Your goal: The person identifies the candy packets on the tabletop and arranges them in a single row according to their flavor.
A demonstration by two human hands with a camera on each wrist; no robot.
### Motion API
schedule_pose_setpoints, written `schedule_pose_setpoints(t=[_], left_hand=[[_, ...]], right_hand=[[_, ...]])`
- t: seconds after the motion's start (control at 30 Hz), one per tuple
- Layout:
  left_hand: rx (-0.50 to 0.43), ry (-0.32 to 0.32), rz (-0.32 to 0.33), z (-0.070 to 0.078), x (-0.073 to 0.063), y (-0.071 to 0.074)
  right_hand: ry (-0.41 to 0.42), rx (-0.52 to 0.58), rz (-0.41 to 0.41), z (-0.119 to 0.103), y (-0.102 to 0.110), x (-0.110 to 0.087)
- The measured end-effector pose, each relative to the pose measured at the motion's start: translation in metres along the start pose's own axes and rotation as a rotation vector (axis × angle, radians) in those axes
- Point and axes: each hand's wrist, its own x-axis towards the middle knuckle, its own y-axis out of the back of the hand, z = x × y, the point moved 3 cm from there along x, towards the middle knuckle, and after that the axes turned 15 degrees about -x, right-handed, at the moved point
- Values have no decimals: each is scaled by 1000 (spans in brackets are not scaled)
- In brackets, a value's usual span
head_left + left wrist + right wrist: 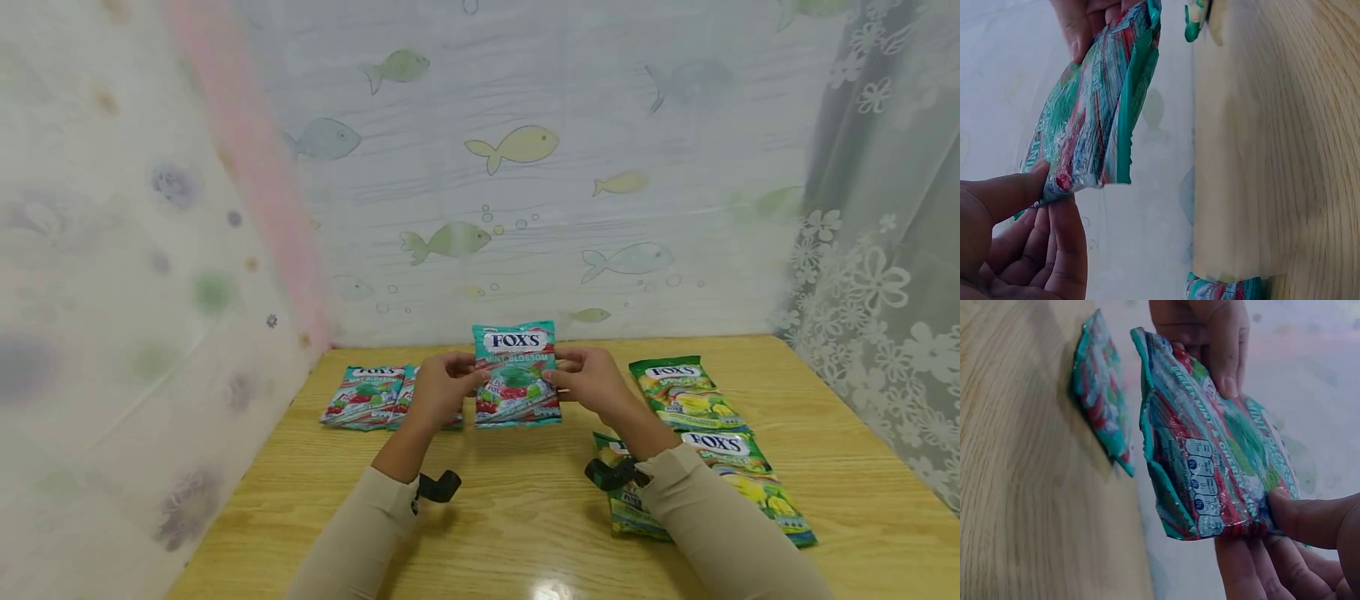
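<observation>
A teal Fox's Mint Blossom candy bag (516, 392) is held upright above the table, its front facing the head camera. My left hand (444, 385) pinches its left edge, thumb on the front and fingers behind. On the opposite edge, my right hand (596, 382) pinches the bag the same way. Both wrist views show the bag (1088, 112) gripped at its two sides, its crimped bottom edge free. Two more teal bags lie at the left: one in full view (365, 400), the other (405, 404) partly behind my left hand.
On the right of the wooden table (517, 508) lie green Fox's candy bags: one at the back (690, 396), one in front (757, 475), and one (637, 512) partly under my right forearm. A fish-patterned curtain (525, 250) hangs behind the table.
</observation>
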Motion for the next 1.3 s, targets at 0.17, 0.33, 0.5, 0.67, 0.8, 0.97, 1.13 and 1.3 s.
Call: schedule_pose_setpoints(t=[0.17,0.33,0.5,0.67,0.8,0.97,1.13,1.3], left_hand=[[-59,13,51,-5,3,5],[-58,38,87,-13,7,9],[-26,62,119,-21,11,15],[-12,55,122,-26,16,19],[5,69,132,-32,20,23],[65,99,149,-38,25,29],[104,115,145,-42,28,31],[146,117,141,-44,31,31]], right_hand=[[-12,49,26,4,-9,9],[-12,50,42,9,-20,16],[-6,25,44,9,-27,21],[-42,32,42,6,-34,26],[-65,25,48,6,-39,31],[-93,10,69,10,-47,38],[-121,-11,83,15,-55,44],[-132,-72,101,16,-60,47]])
